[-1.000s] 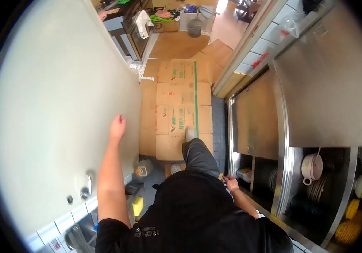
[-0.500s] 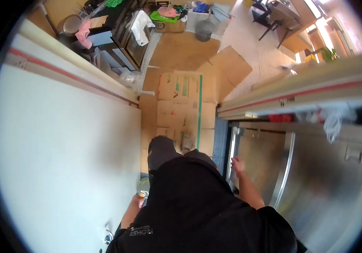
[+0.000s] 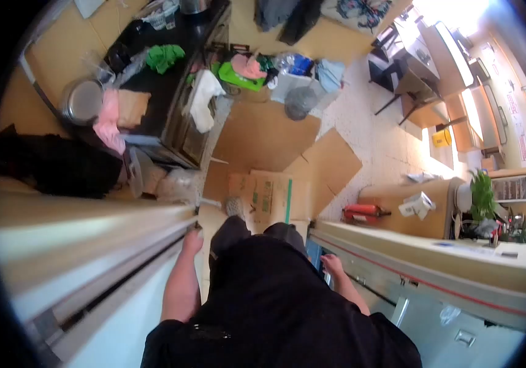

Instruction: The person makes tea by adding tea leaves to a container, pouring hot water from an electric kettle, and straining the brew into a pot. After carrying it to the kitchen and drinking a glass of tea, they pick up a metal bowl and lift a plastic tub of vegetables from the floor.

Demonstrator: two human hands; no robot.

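Note:
My left hand point(image 3: 194, 240) hangs forward beside the doorway's left edge, its fingers closed; what they hold, if anything, is hidden. On the other side, my right hand point(image 3: 332, 265) is loosely curled near the right door frame, and nothing shows in it. Below and ahead of me lies a flattened cardboard box point(image 3: 269, 196) with green print and a green stripe. One patterned shoe point(image 3: 235, 208) is forward on the cardboard's left side.
A dark counter point(image 3: 180, 80) at left carries a metal pot point(image 3: 83, 100) and cloths. A grey bin point(image 3: 301, 102) stands ahead by piled bags. At right are a red fire extinguisher point(image 3: 366, 211), plants point(image 3: 482, 193) and a chair point(image 3: 416, 86). Brown cardboard point(image 3: 257, 132) covers the floor ahead.
I have moved forward into the doorway, and the room appears closer. My left hand has swung forward; the bottle-like container with an orange part beside it is out of sight. The shoe showing has changed sides.

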